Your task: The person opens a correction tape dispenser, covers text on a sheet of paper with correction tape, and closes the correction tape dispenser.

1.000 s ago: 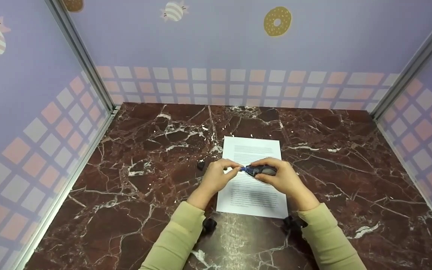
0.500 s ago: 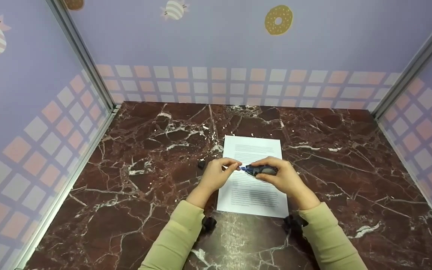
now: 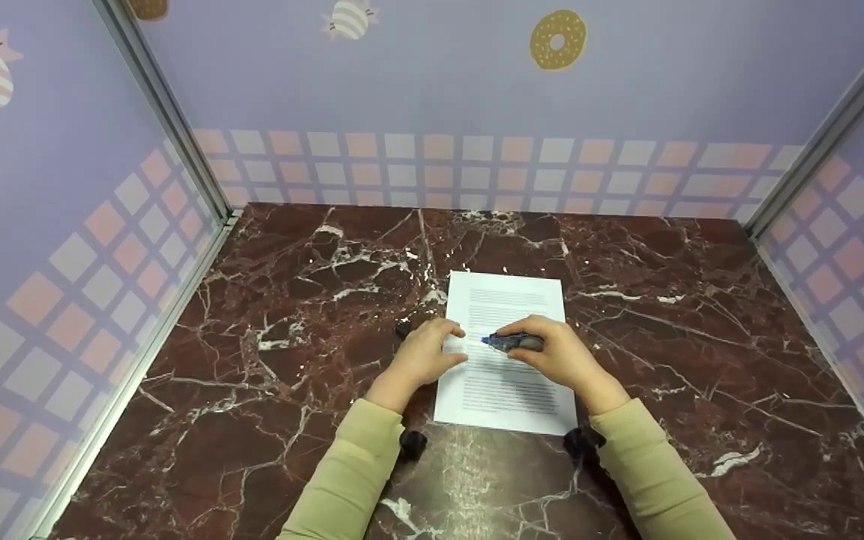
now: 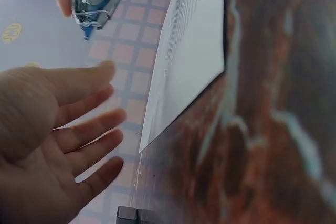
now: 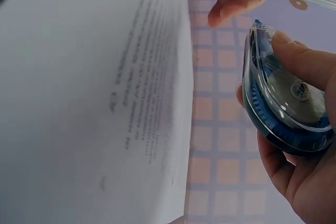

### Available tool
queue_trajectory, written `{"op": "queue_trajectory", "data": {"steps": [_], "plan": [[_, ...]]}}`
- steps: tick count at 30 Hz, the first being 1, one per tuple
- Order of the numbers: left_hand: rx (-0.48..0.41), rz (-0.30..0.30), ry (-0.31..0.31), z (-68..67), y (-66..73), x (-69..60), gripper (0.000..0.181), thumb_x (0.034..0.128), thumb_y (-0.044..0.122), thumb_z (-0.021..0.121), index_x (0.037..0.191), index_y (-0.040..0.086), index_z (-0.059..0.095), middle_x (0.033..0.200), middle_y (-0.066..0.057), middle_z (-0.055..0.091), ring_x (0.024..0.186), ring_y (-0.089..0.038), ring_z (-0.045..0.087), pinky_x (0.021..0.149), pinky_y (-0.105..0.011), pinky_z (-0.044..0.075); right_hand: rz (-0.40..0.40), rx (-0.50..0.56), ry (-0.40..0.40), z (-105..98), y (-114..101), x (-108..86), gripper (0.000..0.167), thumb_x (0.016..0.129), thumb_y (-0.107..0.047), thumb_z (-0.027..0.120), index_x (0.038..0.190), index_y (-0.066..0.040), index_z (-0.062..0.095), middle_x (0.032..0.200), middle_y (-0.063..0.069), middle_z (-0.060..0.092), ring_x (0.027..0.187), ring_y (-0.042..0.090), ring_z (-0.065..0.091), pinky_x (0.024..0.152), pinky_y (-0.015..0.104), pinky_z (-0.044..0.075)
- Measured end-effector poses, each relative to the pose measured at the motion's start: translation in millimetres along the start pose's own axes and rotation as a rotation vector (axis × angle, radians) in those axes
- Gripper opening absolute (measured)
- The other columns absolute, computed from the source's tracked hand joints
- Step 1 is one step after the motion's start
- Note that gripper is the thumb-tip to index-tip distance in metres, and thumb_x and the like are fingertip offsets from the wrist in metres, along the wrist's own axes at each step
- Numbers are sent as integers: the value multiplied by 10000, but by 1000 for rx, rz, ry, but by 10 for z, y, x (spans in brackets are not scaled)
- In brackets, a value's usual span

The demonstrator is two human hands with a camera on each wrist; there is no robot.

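Observation:
A correction tape dispenser (image 3: 513,341) with a clear body and a blue tip is pinched by my right hand (image 3: 556,356) above the printed sheet (image 3: 507,390). In the right wrist view, thumb and fingers grip the dispenser (image 5: 286,95) by its sides, its blue tip free. My left hand (image 3: 426,352) is held over the sheet's left edge, fingers and thumb apart, with nothing between them. The left wrist view shows this hand (image 4: 58,124) with relaxed fingers, a gap separating it from the dispenser's tip (image 4: 87,32).
A small black object (image 3: 403,329) lies behind the left hand. Dark wrist devices are by the sleeves (image 3: 412,445). The marble table (image 3: 289,450) is bounded by patterned panels (image 3: 477,90) at the back and sides.
My left thumb and fingers have parted and drawn back left from the dispenser's blue tip. The right hand, still holding the dispenser, has shifted slightly left.

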State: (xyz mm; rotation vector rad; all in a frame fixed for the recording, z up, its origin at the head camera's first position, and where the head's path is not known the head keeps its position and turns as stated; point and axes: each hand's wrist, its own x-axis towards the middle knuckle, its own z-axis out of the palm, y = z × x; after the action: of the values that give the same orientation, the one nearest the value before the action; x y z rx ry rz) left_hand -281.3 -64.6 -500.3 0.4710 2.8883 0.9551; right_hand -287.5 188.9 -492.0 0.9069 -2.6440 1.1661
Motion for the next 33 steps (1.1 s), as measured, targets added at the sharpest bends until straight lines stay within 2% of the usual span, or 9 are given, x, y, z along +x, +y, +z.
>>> {"op": "queue_trajectory", "data": {"steps": [4, 8, 16, 24, 33], "plan": [[52, -15, -129, 6, -23, -10, 676, 896, 277, 789, 1472, 24, 540, 1638, -139, 412, 1551, -326, 346, 1274, -542, 282, 1, -101, -59, 35, 23, 87, 344, 843, -105, 827, 1174, -178, 768, 1144, 79, 767, 1079, 298, 728, 976, 494, 592], [66, -20, -199, 13, -46, -22, 794, 878, 298, 798, 1529, 0, 454, 1688, -133, 302, 1589, -317, 258, 1297, -545, 235, -16, -178, -111, 61, 16, 199, 336, 853, -112, 819, 1177, -184, 762, 1134, 74, 767, 1054, 287, 734, 945, 480, 603], [133, 9, -260, 3, -39, -19, 821, 886, 314, 788, 1556, 22, 414, 1693, -121, 287, 1594, -340, 228, 1306, -538, 217, -66, -285, -191, 134, 14, 354, 304, 857, -107, 814, 1148, -182, 768, 1082, 42, 763, 988, 259, 744, 899, 447, 617], [159, 23, -286, 7, -38, -30, 838, 890, 331, 787, 1562, 14, 399, 1703, -124, 254, 1606, -331, 187, 1326, -512, 164, -99, -301, -219, 155, -4, 401, 288, 852, -109, 814, 1129, -174, 771, 1053, 39, 765, 969, 263, 744, 901, 456, 611], [138, 49, -322, -10, -30, -45, 802, 917, 278, 757, 1560, -20, 382, 1708, -145, 236, 1602, -323, 207, 1335, -490, 129, -95, -314, -236, 162, -15, 420, 299, 853, -95, 812, 1137, -180, 771, 1043, 42, 758, 959, 267, 739, 895, 464, 611]]}}
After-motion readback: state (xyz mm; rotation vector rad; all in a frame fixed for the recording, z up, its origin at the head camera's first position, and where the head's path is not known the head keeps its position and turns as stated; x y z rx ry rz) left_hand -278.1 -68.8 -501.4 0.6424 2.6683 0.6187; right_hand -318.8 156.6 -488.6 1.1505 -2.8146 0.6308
